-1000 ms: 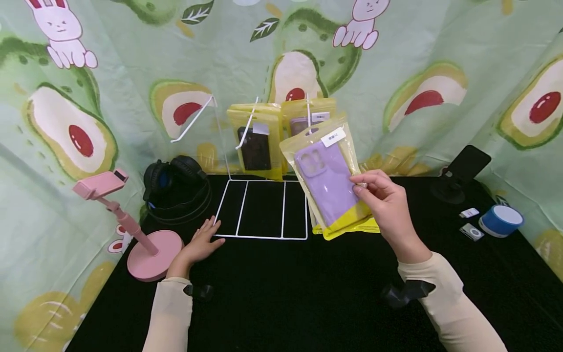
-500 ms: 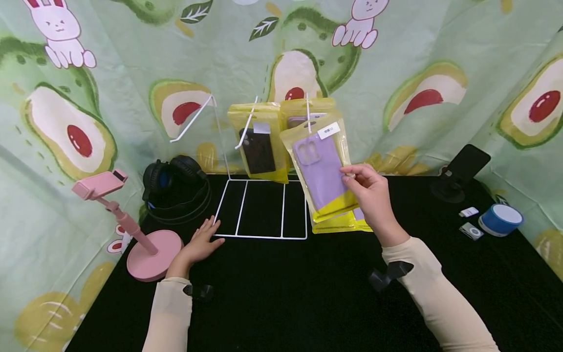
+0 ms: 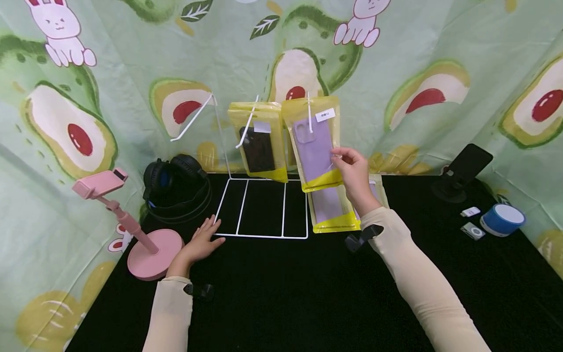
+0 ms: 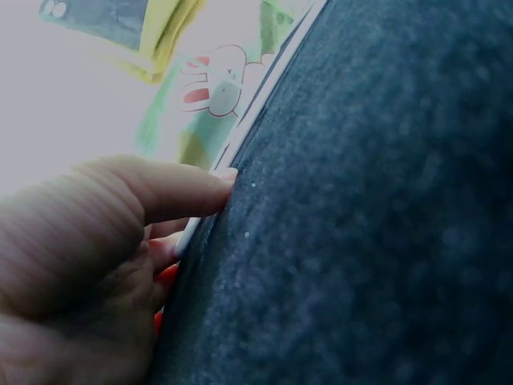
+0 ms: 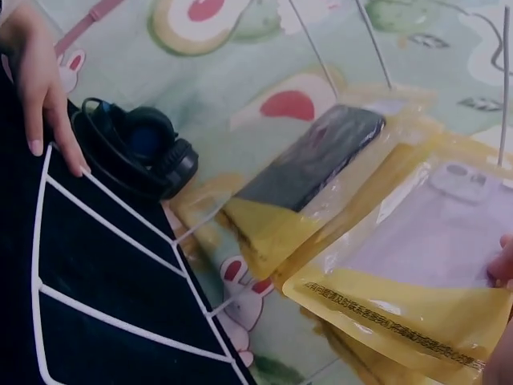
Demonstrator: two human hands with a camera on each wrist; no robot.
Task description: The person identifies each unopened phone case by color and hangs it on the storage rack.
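Right hand pinching a yellow-edged clear plastic packet with a lilac phone case at the right prong of a white wire rack.
Thumb and fingers grip the packet's right edge; its top appears threaded on the prong, so this hanging looks nearly done, with letting go left. Alongside, a yellow-edged packet with a black phone case hangs on the middle prong, seemingly finished. The left hand, fingers extended and gripping nothing, rests by the front left corner of the rack's base. Apparently left over: lilac-filled packets lying on the black bench beside the base's right edge, partly hidden by the right arm.
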